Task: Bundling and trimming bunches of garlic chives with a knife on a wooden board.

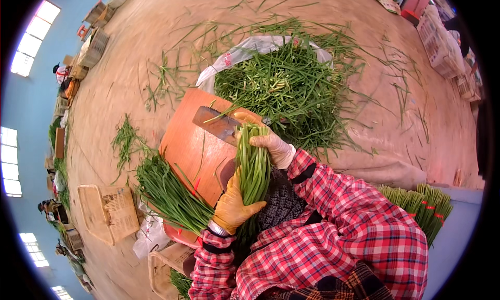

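Note:
My left hand (235, 209), in a yellow glove, is wrapped around the lower part of a bundle of green stalks (253, 167), which look like garlic chives. At the bundle's pale upper end is my right hand (276, 145), in a pale glove, its thumb across the stalks. A broad knife blade (214, 122) lies over the orange wooden board (181, 126). Its near end goes behind the bundle, so the handle is hidden and I cannot tell whether my right hand also holds it. Long green leaves (172, 194) spread over the board's left edge beside my left wrist.
Beyond the board, a white plastic bag (250, 52) overflows with leaf trimmings (281, 81). Plastic crates (113, 212) stand at left. Bundles with red bands (424, 206) are at right. Loose leaves (127, 140) litter the floor. Other people (61, 74) are along the blue wall.

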Tool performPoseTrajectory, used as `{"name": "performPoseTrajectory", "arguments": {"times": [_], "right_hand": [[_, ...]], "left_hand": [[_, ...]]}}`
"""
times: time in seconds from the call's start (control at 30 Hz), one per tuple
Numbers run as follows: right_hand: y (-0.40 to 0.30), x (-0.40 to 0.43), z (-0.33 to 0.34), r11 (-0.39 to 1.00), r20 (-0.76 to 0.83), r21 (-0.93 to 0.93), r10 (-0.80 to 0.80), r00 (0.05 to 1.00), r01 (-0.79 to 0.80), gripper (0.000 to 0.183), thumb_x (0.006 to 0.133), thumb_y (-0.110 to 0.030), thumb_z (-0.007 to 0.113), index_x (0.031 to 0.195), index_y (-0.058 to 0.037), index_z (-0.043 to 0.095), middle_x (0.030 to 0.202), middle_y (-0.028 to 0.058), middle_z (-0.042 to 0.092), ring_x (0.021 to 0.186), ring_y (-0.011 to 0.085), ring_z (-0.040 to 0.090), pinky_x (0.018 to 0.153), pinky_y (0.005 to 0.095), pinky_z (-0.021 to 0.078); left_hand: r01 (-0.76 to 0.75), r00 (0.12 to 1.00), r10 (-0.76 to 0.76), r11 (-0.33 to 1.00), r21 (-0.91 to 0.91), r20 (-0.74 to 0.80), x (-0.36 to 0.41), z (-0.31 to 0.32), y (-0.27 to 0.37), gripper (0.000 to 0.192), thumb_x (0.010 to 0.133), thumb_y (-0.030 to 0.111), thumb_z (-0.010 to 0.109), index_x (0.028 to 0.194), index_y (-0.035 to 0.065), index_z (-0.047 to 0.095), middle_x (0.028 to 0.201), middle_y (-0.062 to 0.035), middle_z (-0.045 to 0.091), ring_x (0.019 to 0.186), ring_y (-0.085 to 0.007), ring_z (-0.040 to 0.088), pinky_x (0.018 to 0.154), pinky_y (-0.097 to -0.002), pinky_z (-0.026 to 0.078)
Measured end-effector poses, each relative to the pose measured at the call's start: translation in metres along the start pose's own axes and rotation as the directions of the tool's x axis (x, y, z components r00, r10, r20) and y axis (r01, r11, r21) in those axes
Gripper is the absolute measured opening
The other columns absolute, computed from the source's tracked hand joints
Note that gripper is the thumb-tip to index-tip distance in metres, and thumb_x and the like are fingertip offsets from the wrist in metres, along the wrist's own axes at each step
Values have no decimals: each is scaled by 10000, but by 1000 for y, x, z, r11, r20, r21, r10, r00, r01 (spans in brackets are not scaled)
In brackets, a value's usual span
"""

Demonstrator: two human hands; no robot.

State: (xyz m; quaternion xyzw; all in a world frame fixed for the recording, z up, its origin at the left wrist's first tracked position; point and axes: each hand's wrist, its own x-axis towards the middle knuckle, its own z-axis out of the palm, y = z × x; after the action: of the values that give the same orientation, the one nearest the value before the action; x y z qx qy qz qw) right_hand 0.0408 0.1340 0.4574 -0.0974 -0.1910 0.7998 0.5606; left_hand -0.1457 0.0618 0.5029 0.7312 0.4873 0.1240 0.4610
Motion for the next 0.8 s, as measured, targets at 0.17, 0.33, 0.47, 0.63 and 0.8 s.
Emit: {"name": "performPoseTrajectory", "arguments": {"times": [0.17,0.33,0.47,0.63,0.8], "right_hand": [[11,4,-4,998,-90,5,-57,994,57,601,757,-39,656,1298,-80,397,1043,67,587,881,183,609,779,293,515],[17,9,7,988,-251,-68,-155,955,142,526,773,30,584,1265,-70,426,1013,89,590,883,179,607,781,292,515],[26,22,27,984,-349,-144,-147,925,102,543,780,25,584,1282,-75,404,954,80,584,829,167,603,740,263,513],[50,57,30,967,-215,-254,-60,975,3,530,821,-166,641,1283,-89,394,963,71,566,922,177,562,789,310,471],[39,63,-32,-104,-26,-993,-311,950,-61,622,788,-376,618,1266,-32,417,1110,201,534,961,348,547,829,409,451]], "left_hand": [[-166,938,191,980,110,-288,12,-22,15,1041,582,75,796,1393,-31,153,1282,-175,422,1174,-239,436,995,-338,346],[21,986,-42,992,-127,-162,33,19,6,1087,598,109,802,1416,12,93,1274,-153,445,1164,-239,455,976,-310,362],[70,933,-137,976,-206,-333,33,34,-14,1105,612,248,769,1412,45,35,1086,-178,588,928,-351,609,791,-367,489],[10,944,-280,556,-831,-175,22,4,-24,491,747,-21,628,1210,33,475,1068,-63,586,916,-187,586,819,-305,468],[-36,943,-307,285,-958,-127,-7,-42,-40,409,734,32,637,1118,18,495,890,-111,613,746,-199,605,665,-305,512]]}}
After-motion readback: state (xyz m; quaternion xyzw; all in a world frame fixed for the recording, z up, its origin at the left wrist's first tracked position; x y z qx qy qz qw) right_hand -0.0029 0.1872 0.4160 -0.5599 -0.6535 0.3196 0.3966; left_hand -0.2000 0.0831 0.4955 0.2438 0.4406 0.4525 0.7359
